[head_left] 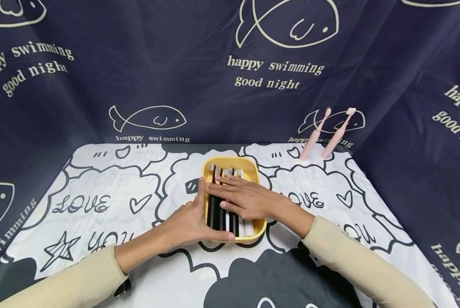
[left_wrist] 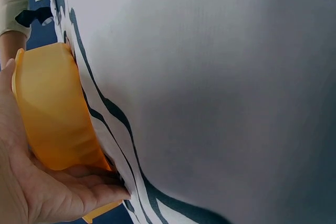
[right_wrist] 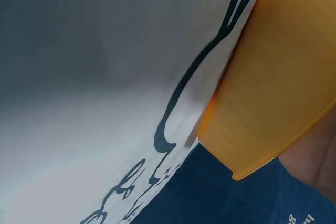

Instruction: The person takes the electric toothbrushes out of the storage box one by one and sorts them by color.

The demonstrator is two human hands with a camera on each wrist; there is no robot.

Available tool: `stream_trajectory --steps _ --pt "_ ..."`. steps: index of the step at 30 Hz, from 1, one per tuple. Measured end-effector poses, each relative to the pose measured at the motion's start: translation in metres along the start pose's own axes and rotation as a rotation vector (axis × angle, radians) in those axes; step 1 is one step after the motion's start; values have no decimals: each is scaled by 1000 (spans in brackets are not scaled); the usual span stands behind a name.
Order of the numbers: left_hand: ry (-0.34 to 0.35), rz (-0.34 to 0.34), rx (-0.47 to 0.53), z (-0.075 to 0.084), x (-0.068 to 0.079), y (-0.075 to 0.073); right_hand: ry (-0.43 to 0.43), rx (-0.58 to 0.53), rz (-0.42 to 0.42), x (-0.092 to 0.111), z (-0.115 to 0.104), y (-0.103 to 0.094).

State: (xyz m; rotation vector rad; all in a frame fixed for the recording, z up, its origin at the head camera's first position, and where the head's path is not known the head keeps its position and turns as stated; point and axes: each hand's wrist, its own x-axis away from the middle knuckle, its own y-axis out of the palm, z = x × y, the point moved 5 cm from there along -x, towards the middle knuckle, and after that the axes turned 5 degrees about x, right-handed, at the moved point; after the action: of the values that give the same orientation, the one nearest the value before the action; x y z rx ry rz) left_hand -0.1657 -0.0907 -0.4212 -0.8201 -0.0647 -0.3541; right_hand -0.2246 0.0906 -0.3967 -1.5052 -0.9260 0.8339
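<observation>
A yellow rectangular box (head_left: 230,160) stands on the patterned cloth, holding several black toothbrushes (head_left: 213,214) and white toothbrushes (head_left: 248,227) side by side, bristle ends away from me. My left hand (head_left: 187,222) grips the box's near left corner, thumb along the near rim and fingers along the left side. The left wrist view shows those fingers around the outer wall of the box (left_wrist: 55,108). Over the open top lies my right hand (head_left: 249,199), fingers stretched leftward across the toothbrushes and covering their middles. In the right wrist view the box wall (right_wrist: 278,77) fills the right side.
Two pink toothbrushes (head_left: 311,143) stand upright at the back right of the table. White cloth (head_left: 110,184) with dark drawings covers the tabletop. Dark blue curtains (head_left: 199,85) with fish prints hang behind and at both sides.
</observation>
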Motion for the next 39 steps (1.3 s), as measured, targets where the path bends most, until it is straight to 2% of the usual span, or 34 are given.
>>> stream_trajectory --steps 9,20,39 --pt "1 6 9 -1 -1 1 22 6 69 -5 1 0" --pt "-16 6 -8 -1 -1 0 25 104 40 -5 -1 -1" --pt "-5 27 6 -1 -2 0 94 41 121 -5 2 0"
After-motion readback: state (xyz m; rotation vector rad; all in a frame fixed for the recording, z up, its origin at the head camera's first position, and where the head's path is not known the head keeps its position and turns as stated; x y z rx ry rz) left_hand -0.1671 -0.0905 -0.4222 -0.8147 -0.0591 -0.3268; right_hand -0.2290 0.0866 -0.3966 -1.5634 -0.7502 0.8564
